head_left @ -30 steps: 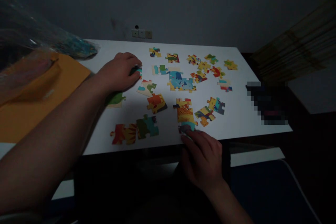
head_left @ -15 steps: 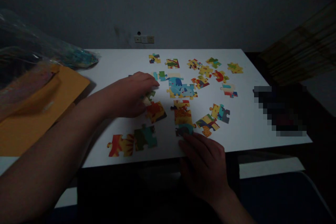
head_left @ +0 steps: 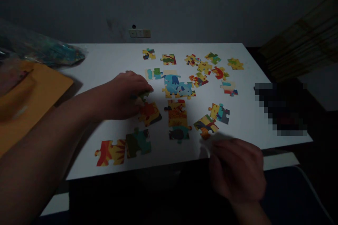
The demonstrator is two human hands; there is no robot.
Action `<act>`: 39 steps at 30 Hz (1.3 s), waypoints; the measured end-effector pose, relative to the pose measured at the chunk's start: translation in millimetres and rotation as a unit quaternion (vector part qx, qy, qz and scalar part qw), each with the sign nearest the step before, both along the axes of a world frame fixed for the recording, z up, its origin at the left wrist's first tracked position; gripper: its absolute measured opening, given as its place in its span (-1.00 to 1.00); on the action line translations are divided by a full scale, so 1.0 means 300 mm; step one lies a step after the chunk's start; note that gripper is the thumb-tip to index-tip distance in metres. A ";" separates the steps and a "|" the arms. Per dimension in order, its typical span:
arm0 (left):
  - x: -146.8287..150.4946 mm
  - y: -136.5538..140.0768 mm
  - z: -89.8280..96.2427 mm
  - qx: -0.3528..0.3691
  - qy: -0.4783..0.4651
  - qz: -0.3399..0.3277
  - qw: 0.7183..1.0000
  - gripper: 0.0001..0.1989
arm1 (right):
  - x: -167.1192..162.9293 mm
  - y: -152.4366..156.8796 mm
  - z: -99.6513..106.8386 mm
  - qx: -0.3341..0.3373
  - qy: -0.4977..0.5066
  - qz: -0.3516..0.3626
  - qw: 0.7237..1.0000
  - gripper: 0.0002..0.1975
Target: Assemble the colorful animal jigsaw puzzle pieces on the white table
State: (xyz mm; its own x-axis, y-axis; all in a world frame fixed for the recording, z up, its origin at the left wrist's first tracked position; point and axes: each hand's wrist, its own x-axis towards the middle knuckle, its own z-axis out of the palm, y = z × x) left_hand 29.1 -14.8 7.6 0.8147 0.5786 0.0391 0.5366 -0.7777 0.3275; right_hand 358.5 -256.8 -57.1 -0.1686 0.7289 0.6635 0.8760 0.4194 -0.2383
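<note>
Past the left group of jigsaw pieces, my left hand [head_left: 121,96] reaches in with bent fingers around a green jigsaw piece [head_left: 144,95], partly hidden under them. Close to its thumb lies an orange piece [head_left: 150,113]. My right hand [head_left: 239,168] hovers at the table's front edge, loosely curled, thumb apart from the fingers, with nothing seen in it. Left of it a column of joined pieces [head_left: 177,117] ends in a dark round animal. Above that are joined blue elephant pieces [head_left: 178,86]. Two pieces with a tree and spots [head_left: 206,124] are nearest the right hand.
Several loose pieces [head_left: 204,67] are scattered on the white table [head_left: 113,56] toward the back right. A red and yellow piece [head_left: 111,152] lies front left beside a green one. An orange envelope [head_left: 39,91] and clear plastic bag [head_left: 52,51] occupy the left side.
My right hand has left the bottom piece of the column and moved right, off the pieces. My left hand stays over the green piece. The view has shifted slightly.
</note>
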 end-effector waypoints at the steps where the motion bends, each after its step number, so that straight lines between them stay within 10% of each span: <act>1: 0.004 0.001 -0.003 -0.001 -0.004 -0.003 1.000 -0.60 | 0.018 0.002 -0.006 0.005 -0.009 0.001 1.000 -0.74; 20: 0.110 -0.099 -0.024 -0.035 0.001 -0.108 0.994 -0.42 | 0.036 -0.043 -0.044 -0.115 -0.133 0.039 0.984 -0.50; 26: 0.099 -0.091 -0.025 -0.029 -0.021 -0.103 0.994 -0.48 | 0.113 -0.072 -0.029 -0.021 -0.080 0.122 0.989 -0.54; 32: 0.120 -0.116 -0.042 -0.006 -0.038 -0.163 0.986 -0.51 | 0.094 0.049 0.037 0.003 -0.036 0.021 0.999 -0.22; 39: 0.122 -0.132 -0.025 -0.033 -0.040 -0.168 0.984 -0.51 | 0.051 0.183 0.071 -0.039 -0.071 0.092 0.992 -0.59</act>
